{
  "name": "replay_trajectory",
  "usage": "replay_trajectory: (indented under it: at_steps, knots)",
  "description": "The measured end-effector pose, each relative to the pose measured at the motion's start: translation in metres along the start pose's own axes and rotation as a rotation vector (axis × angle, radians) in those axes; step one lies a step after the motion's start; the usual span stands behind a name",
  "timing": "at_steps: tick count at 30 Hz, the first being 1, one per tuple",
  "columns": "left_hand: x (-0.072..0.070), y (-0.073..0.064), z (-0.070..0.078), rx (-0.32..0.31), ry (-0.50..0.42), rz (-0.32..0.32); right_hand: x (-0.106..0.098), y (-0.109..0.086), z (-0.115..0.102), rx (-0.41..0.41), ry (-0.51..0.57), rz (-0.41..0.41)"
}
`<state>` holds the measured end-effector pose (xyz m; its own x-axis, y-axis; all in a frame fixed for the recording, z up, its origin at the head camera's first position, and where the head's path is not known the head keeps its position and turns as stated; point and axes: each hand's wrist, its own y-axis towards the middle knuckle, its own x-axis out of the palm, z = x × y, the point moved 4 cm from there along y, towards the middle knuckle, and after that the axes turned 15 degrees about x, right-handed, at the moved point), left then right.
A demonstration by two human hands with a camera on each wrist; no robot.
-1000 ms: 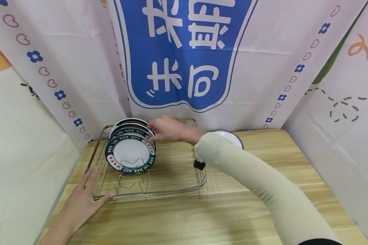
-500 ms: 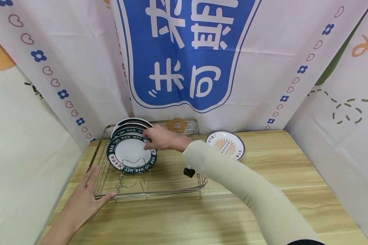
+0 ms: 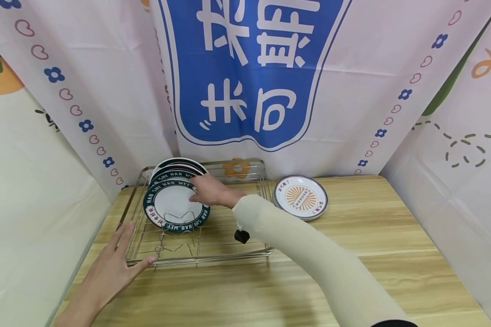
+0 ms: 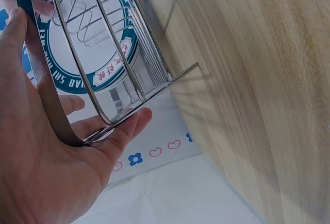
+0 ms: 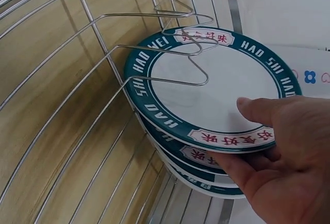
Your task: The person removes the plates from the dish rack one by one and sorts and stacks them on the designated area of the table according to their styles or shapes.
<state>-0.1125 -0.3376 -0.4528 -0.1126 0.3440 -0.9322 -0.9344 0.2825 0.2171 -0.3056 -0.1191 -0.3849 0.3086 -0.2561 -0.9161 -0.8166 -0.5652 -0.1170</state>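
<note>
A white plate with a green lettered rim [image 3: 173,206] stands at the front of several similar plates on the left side of a metal wire dish rack [image 3: 233,257]. My right hand [image 3: 214,190] pinches this front plate at its right edge. In the right wrist view, the thumb lies on the white face of the plate [image 5: 216,90] and the fingers are behind it. More plates [image 5: 198,170] lean close behind. My left hand [image 3: 106,274] holds the rack's front left corner; in the left wrist view, thumb and fingers of the hand [image 4: 56,157] spread around its metal band.
A small stack of white plates with an orange sunburst [image 3: 301,198] lies on the wooden table [image 3: 372,254] to the right of the rack. Printed cloth [image 3: 335,113] hangs behind and on both sides. My right sleeve [image 3: 311,254] crosses the table's front.
My right hand has moved forward from the plates' upper right edge onto the front plate. Its sleeve has shifted left, uncovering the stack at the right. My left hand stays on the rack corner.
</note>
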Motion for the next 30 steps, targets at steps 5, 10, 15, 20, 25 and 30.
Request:
replay_trajectory:
  at_steps: [5,10,15,20,25,30]
  knots:
    - [0.0,-0.001,0.0,-0.004,-0.002,-0.002,0.006,0.001,0.003,0.033,0.039,-0.024]
    - [-0.001,-0.001,0.0,-0.002,-0.002,0.002,0.011,0.0,0.006,0.05,0.055,-0.023]
    - [-0.002,0.0,0.001,-0.007,-0.008,-0.016,0.013,-0.002,0.006,0.043,0.055,0.006]
    - [-0.002,0.002,0.002,-0.009,-0.01,-0.024,0.013,-0.005,0.007,0.023,0.043,0.038]
    - [-0.003,0.003,0.002,-0.014,-0.011,-0.028,0.014,-0.008,0.007,0.015,0.052,0.07]
    - [-0.002,0.002,0.002,-0.017,-0.008,-0.028,0.013,-0.012,0.008,0.018,0.075,0.072]
